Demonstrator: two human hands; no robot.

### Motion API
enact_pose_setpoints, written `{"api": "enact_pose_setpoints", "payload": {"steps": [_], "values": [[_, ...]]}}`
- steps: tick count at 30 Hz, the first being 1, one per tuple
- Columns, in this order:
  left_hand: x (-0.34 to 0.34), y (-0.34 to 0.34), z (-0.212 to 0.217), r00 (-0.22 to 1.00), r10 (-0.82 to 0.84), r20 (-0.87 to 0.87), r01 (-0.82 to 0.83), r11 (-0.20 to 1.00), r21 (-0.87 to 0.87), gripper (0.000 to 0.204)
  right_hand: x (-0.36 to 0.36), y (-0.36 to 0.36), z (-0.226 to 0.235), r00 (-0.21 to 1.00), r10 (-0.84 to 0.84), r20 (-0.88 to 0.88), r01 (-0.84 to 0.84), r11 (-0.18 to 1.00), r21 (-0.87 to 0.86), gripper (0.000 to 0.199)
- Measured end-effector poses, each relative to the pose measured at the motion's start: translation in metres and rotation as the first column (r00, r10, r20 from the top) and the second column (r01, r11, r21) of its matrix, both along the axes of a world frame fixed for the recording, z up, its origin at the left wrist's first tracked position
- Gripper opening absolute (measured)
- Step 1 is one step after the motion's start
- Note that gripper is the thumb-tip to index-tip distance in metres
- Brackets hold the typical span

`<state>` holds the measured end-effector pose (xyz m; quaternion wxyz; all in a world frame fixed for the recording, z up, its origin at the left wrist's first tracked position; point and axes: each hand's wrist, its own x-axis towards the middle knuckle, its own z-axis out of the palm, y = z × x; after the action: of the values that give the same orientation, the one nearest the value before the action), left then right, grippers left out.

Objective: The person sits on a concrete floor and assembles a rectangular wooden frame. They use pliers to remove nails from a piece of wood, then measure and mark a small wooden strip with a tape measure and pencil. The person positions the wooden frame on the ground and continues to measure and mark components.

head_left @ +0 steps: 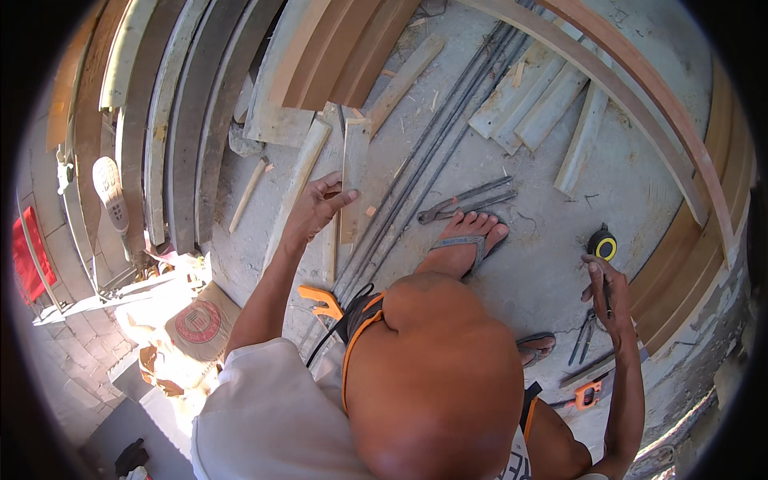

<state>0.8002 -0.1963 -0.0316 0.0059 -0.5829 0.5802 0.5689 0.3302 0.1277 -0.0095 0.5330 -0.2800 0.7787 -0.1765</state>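
My left hand [314,212] hovers at the edge of a short, pale wooden board [354,156], its thumb and fingers apart. Nothing shows between them, and I cannot tell whether the fingertips touch the wood. On the right, my right hand [610,294] is closed around a slim, dark, pencil-like stick [608,304]. Just beyond its fingertips sits a round black and yellow tape measure [602,243]. Pincers [468,200] rest by my sandalled foot, and a second pair of long-handled pliers [583,339] is below my right hand.
Dark steel rods [432,152] cross the floor diagonally. Long planks [184,120] stand at left; brown door-frame-like timbers [336,56] lie at the back. An orange saw handle [322,301] is by my leg, another orange handle [588,394] at right. A paper sack [220,300] lies left.
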Motion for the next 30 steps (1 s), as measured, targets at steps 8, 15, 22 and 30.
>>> {"api": "enact_pose_setpoints", "payload": {"steps": [8,15,22,30], "values": [[-0.142,0.031,0.002,0.882,-0.334,-0.331,0.37,0.928,0.048,0.041,0.025,-0.037,0.01,0.974,0.061,-0.219,-0.128,0.943,-0.306,0.039],[-0.219,0.076,-0.027,0.561,-0.792,-0.24,0.689,0.608,-0.395,0.044,0.043,-0.034,-0.015,0.947,-0.32,0.006,0.311,0.914,-0.26,0.056],[-0.256,0.1,-0.078,0.455,-0.889,0.043,0.794,0.384,-0.472,0.045,0.028,-0.009,-0.059,0.931,-0.364,-0.02,0.358,0.924,-0.131,0.055],[-0.241,0.101,-0.091,0.585,-0.811,0.016,0.714,0.506,-0.484,0.049,0.018,-0.006,-0.108,0.945,-0.314,-0.094,0.295,0.94,-0.173,0.051]]}}
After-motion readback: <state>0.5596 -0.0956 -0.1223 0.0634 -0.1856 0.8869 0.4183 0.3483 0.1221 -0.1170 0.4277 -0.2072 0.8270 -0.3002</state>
